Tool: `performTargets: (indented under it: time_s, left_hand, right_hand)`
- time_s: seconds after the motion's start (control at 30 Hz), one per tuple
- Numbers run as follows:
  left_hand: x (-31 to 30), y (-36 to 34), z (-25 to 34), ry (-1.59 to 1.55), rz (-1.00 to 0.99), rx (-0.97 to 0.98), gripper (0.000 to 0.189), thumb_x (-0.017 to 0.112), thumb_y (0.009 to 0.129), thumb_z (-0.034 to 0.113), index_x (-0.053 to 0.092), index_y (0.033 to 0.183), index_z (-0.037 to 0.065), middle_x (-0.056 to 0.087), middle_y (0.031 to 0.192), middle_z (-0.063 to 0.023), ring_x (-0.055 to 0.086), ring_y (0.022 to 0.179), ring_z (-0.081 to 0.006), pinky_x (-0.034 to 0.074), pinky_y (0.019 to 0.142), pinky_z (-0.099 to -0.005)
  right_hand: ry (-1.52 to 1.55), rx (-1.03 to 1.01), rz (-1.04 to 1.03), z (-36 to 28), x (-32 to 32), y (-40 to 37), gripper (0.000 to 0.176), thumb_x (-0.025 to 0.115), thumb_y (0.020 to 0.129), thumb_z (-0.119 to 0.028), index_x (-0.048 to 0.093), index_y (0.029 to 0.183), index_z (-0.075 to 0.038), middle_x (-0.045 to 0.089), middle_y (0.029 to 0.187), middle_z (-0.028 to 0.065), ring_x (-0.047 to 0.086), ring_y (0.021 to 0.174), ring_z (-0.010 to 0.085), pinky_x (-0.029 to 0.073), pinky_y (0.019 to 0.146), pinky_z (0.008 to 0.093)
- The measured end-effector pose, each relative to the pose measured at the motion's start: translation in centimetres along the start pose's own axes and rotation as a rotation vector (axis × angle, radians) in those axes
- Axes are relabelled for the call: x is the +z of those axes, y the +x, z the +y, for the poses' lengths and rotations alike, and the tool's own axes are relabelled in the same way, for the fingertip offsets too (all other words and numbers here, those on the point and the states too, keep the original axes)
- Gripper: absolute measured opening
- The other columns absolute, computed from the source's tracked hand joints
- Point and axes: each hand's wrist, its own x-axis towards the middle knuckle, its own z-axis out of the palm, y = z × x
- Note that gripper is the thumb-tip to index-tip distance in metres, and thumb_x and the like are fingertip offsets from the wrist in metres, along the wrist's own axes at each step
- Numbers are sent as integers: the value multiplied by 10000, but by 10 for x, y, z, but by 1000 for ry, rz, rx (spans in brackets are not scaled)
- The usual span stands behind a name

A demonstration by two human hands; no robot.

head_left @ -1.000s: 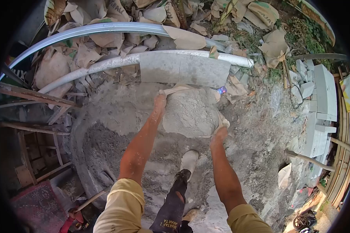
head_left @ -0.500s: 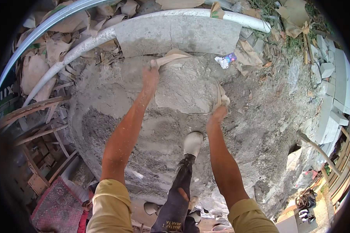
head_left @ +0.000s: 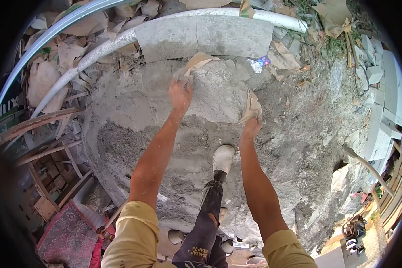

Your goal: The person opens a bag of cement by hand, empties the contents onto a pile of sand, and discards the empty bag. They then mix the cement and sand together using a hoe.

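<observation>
A torn brown paper bag (head_left: 253,106) lies on the ground around a heap of grey powder (head_left: 216,91). My left hand (head_left: 180,94) is closed on the bag's left edge, where a flap of paper folds over the powder. At the heap's lower right, my right hand (head_left: 252,127) is closed on the crumpled right edge of the same bag. Just below the heap, my boot (head_left: 223,158), coated in grey, stands between my arms.
Behind the heap lie a concrete slab (head_left: 203,38) and a long white pipe (head_left: 100,51). A purple wrapper (head_left: 261,62) is right of the bag. Grey blocks (head_left: 374,75) are stacked at far right. Another person's red sleeve (head_left: 96,254) shows at lower left, near a patterned rug (head_left: 67,236).
My left hand has moved right and slightly down, drawing the bag's left edge inward. The right side of the bag is lifted and more gathered at my right hand.
</observation>
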Motion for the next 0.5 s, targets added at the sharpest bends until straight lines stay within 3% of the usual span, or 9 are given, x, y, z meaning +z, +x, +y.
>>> performTargets:
  time_s: [0.1,0.17,0.2,0.27,0.4,0.47,0.5]
  left_hand:
    - [9,-6,1,84,-79,-25,229,569,821,166,638,949,-11,583,904,-240,535,862,-400,441,708,-438]
    - [16,-11,0,200,57,215,273,529,840,199,631,958,-26,589,919,-259,535,880,-409,436,749,-450]
    - [19,-15,-1,200,56,208,273,529,840,199,631,958,-26,589,919,-259,535,880,-409,436,749,-450]
    - [18,-17,9,102,-110,-57,330,488,857,257,637,942,-25,587,943,-273,526,923,-428,414,813,-469]
    - [13,-9,24,-13,-196,-139,419,436,873,330,642,914,-33,589,936,-275,511,985,-432,391,866,-473]
    - [17,-3,22,157,-406,-143,477,400,884,359,637,884,-55,592,950,-264,494,1028,-434,383,885,-471]
    - [18,-4,22,154,-401,-152,477,400,884,359,637,884,-55,592,950,-264,494,1028,-434,383,885,-471]
  right_hand:
    - [-199,-88,-46,11,1,3,400,401,896,-222,474,1164,66,528,1120,167,504,998,277,374,869,341]
    - [-261,-138,-81,15,4,4,393,404,880,-201,476,1156,71,526,1119,183,500,1007,294,364,876,348]
    - [-270,-164,-65,18,5,5,389,410,859,-180,480,1148,71,520,1122,204,494,1014,317,358,877,360]
    - [-287,-191,-49,23,5,6,386,416,837,-159,484,1139,72,514,1124,224,488,1022,339,353,879,372]
    - [-478,-318,-82,19,10,3,367,434,803,-141,521,1087,74,547,1059,249,512,972,377,369,854,398]
    - [-562,-335,-117,21,14,6,359,437,792,-132,533,1069,74,561,1029,254,523,946,383,376,844,404]
    - [-594,-359,-102,22,16,8,353,440,799,-140,538,1063,74,571,1008,250,532,929,386,381,835,409]
